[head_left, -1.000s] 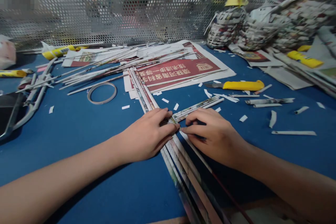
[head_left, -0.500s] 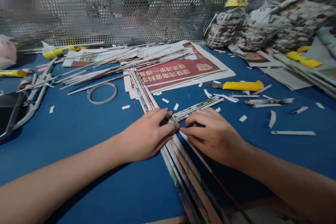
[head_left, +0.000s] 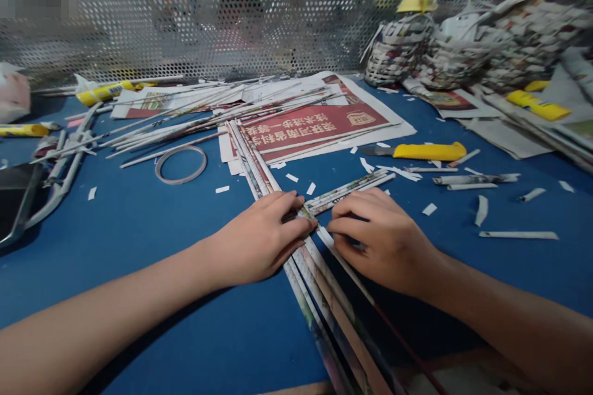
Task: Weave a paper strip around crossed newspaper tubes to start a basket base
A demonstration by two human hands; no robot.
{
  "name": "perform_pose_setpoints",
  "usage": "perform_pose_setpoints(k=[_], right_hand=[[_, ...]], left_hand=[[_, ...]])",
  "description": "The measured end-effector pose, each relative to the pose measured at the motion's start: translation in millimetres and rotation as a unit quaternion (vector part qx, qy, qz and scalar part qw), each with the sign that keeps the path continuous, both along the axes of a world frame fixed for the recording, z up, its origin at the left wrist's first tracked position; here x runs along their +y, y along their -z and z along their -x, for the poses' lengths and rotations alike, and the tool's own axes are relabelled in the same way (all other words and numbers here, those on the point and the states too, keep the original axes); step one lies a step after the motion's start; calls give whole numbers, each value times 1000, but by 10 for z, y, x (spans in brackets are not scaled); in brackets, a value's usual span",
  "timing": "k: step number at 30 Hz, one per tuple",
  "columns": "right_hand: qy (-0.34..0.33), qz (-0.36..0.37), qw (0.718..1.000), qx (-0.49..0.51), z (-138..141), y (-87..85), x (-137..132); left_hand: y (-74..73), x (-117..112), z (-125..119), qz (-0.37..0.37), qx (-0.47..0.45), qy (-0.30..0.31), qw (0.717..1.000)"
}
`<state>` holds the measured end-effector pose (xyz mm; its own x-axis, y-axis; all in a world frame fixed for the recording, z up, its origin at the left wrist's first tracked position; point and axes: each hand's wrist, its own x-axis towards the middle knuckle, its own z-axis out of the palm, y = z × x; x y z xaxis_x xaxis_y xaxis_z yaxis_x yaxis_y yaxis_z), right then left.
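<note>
My left hand [head_left: 266,231] is closed on a bundle of rolled newspaper tubes [head_left: 319,296], pressing them against the table where they cross. Under its fingertips the crossing itself is partly hidden. Shorter paper tubes [head_left: 352,188] stick out to the right from that spot. My right hand [head_left: 382,234] hovers just right of the crossing, its fingers loosely bent and slightly apart, with nothing visible in them. Close by its fingertips, a thin paper tube [head_left: 345,265] slants towards the near edge. The long bundle stretches from the newspaper sheet to the table's front.
A yellow utility knife [head_left: 428,152] with its blade out lies right of the newspaper sheet [head_left: 306,126]. Left of that is a roll of tape [head_left: 180,165]. Loose paper tubes [head_left: 171,126] lie at the back. Woven paper baskets [head_left: 401,49] stand back right by a perforated metal screen [head_left: 222,18].
My right hand has drawn back slightly to the right, its fingertips coming away from the crossing. My left hand stays in place on the tubes.
</note>
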<state>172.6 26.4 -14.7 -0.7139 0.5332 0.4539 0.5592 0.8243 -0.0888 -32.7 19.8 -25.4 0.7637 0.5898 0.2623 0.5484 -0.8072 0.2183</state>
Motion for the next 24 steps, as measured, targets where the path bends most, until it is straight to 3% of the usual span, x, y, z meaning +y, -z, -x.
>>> perform_pose_setpoints(k=[24], right_hand=[[-30,-13,999,-21,-22,10,1]], left_hand=[[-11,-4,-11,3,5,-6,1000]])
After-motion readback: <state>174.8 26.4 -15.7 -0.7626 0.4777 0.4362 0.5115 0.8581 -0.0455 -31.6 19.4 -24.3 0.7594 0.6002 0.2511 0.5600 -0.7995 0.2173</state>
